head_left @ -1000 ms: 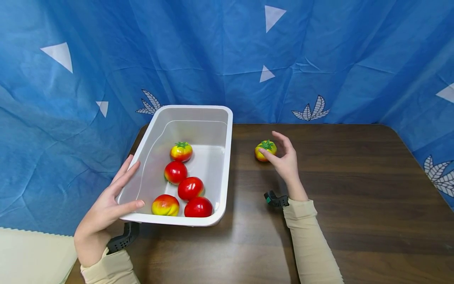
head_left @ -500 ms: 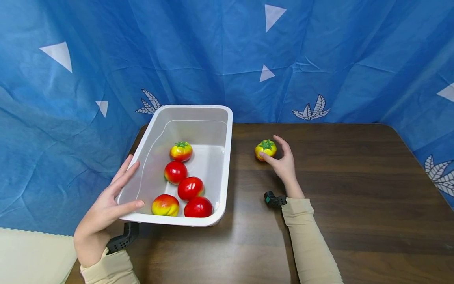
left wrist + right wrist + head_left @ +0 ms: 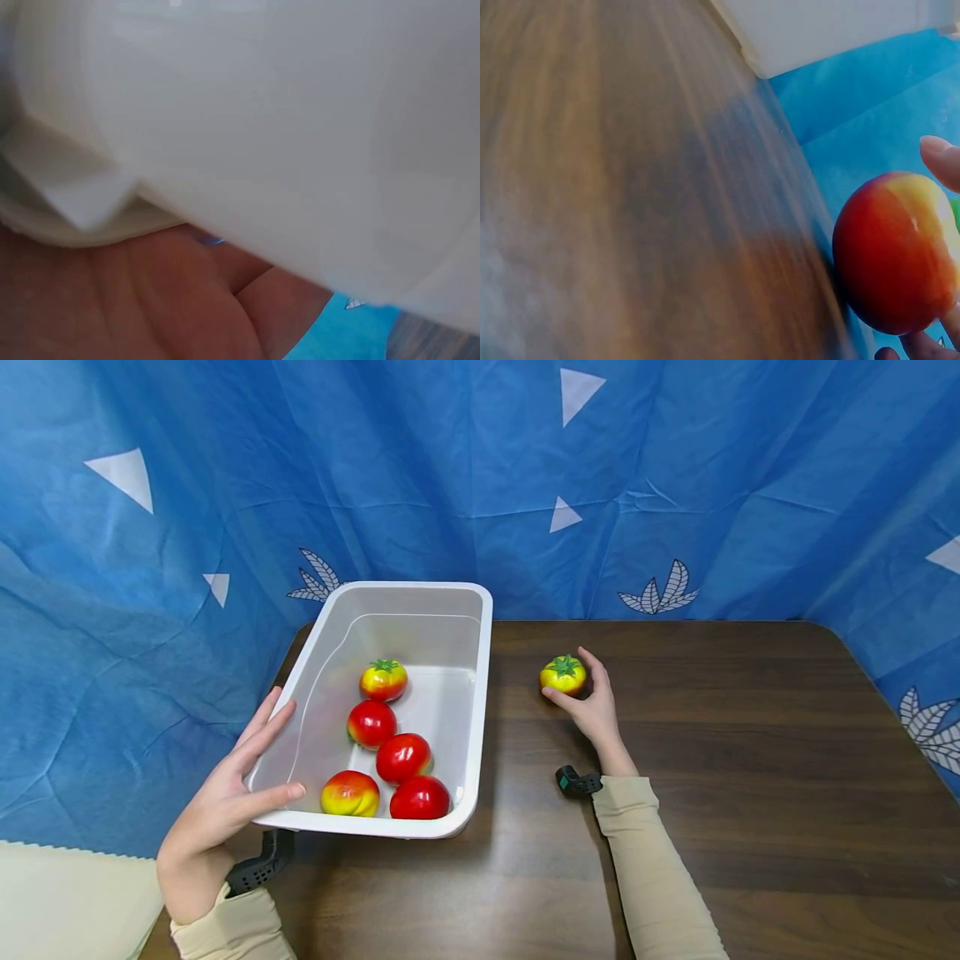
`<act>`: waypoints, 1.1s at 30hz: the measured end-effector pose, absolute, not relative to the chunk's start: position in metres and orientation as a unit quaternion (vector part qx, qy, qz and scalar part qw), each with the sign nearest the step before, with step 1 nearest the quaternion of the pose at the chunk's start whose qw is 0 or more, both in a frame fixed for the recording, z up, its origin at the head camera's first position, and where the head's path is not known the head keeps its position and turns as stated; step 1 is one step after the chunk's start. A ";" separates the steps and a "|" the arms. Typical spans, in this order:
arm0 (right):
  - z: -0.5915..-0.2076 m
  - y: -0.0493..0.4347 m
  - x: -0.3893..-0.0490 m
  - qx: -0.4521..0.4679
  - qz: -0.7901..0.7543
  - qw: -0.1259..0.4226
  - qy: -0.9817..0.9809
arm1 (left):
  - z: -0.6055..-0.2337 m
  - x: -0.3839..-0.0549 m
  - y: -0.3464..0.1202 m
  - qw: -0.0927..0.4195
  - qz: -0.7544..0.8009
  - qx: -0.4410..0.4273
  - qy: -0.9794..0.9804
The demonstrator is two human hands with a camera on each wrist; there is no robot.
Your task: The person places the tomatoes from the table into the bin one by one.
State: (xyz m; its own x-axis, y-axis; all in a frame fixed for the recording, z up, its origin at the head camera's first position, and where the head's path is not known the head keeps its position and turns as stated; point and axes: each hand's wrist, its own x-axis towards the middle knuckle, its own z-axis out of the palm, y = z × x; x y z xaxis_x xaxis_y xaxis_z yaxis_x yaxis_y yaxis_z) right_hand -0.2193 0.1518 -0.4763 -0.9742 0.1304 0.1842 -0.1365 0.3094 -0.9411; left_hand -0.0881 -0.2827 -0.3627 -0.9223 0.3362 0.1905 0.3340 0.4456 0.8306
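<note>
A glossy red-and-yellow toy tomato (image 3: pixel 562 675) with a green leafy top sits on the dark wooden table in the head view. My right hand (image 3: pixel 600 710) curves round it, thumb at its near side and fingers at its right. The right wrist view shows the tomato's red side (image 3: pixel 892 255) between the thumb above and fingertips below. On the left, my left hand (image 3: pixel 225 793) holds the near-left corner of a white plastic bin (image 3: pixel 486 693), thumb over the rim and fingers along the outside. The bin's wall (image 3: pixel 247 127) fills most of the left wrist view.
Several similar toy tomatoes lie in the bin, including a leafy-topped one (image 3: pixel 383 681) and a red one (image 3: pixel 420 797). A blue patterned curtain (image 3: pixel 525 468) hangs behind and beside the table (image 3: pixel 750 760). Pale cloth (image 3: pixel 67 902) lies at lower left.
My right hand has shifted slightly left and towards me, its thumb sliding from over the tomato to its near edge. The tomato, the bin and my left hand have stayed in place.
</note>
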 end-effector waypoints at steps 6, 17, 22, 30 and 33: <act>-0.478 0.152 -0.220 -0.007 0.581 0.104 -0.807 | -0.362 -0.088 -0.283 0.000 0.489 0.196 0.850; -0.480 0.152 -0.222 -0.009 0.595 0.103 -0.797 | -0.363 -0.087 -0.280 -0.005 0.504 0.192 0.842; -0.478 0.152 -0.220 -0.009 0.597 0.104 -0.796 | -0.363 -0.087 -0.280 -0.001 0.508 0.190 0.840; -0.469 0.152 -0.218 -0.001 0.595 0.117 -0.795 | -0.362 -0.087 -0.280 0.000 0.525 0.191 0.829; -0.462 0.152 -0.216 0.008 0.599 0.126 -0.791 | -0.362 -0.087 -0.280 -0.001 0.531 0.194 0.825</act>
State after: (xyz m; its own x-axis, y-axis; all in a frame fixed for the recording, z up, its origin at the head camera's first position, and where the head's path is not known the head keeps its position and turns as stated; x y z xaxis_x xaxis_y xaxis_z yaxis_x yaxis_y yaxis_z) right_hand -0.2159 0.1523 -0.4624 -0.9681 0.1390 0.2083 -0.1629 0.2822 -0.9454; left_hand -0.0874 -0.2795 -0.3623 -0.9251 0.3178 0.2078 0.3208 0.3611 0.8756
